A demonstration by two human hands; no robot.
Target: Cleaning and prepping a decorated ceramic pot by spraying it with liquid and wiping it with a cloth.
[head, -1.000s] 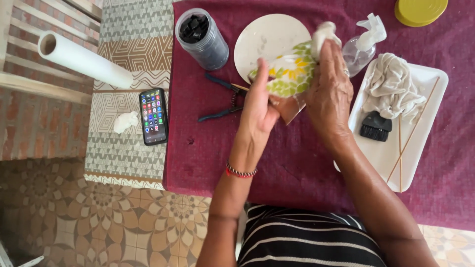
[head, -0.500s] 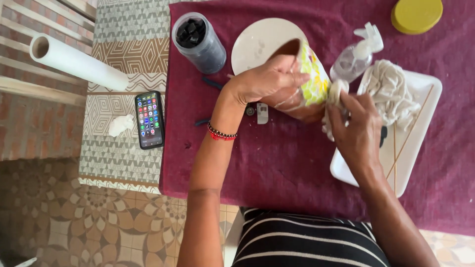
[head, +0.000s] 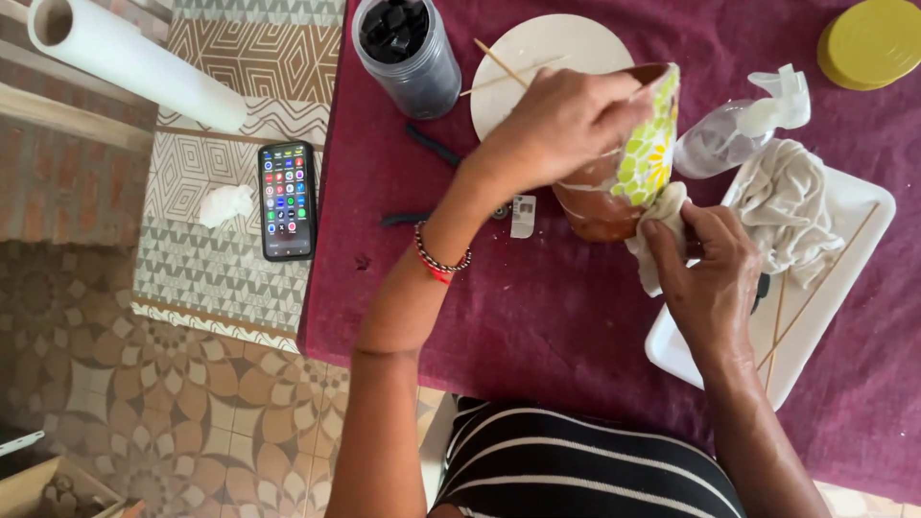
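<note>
Two bare hands work over a dark red tablecloth (head: 537, 317) that fills the middle and right of the frame. Slightly above centre, the left hand (head: 561, 125) reaches in from the lower left and curls its fingers over the rim of a terracotta pot (head: 600, 201), clamped on it so that the pot lies tilted on its side; a patch of green and yellow mosaic (head: 648, 153) covers the pot's right flank. Just below that patch, the right hand (head: 705, 273) has its fingers closed together around a small white cloth (head: 657, 225), which it presses against the pot's side. Behind the pot, at top centre, sits a white plate (head: 537, 58) with thin wooden sticks (head: 504, 67) lying across it, and a dark jar (head: 408, 48) of black pieces stands to its left. At the right lies a white tray (head: 854, 221) bearing a crumpled rag (head: 787, 201), with a clear spray bottle (head: 734, 134) just above it and a yellow lid (head: 868, 38) in the upper right corner. On a patterned mat in the upper left rest a phone (head: 286, 200) and a roll of white paper (head: 125, 58).
</note>
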